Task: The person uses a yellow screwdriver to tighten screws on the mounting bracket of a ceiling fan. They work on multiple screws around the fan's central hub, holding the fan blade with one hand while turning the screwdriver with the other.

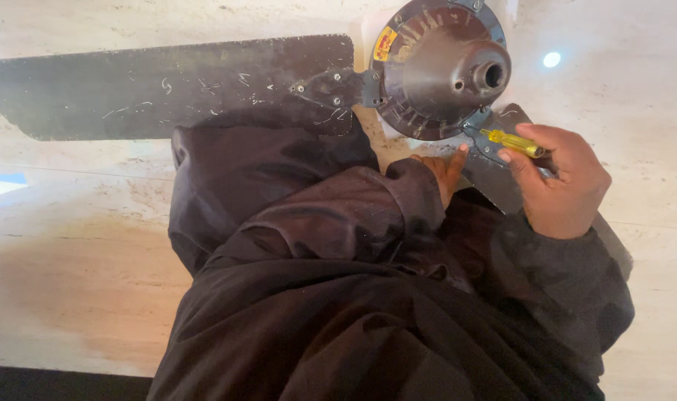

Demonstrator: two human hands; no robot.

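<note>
Right hand (561, 186) around a yellow screwdriver (513, 141), left hand (442, 171) half-hidden by sleeve, grip unclear.

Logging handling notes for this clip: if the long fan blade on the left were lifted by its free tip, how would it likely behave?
The blade looks like thin, flat metal, so probably stiff with slight flex. It is bracketed to the motor, so lifting the tip would likely drag or tilt that heavy-looking housing. Its scratched, dusty face seems not slippery.
</note>
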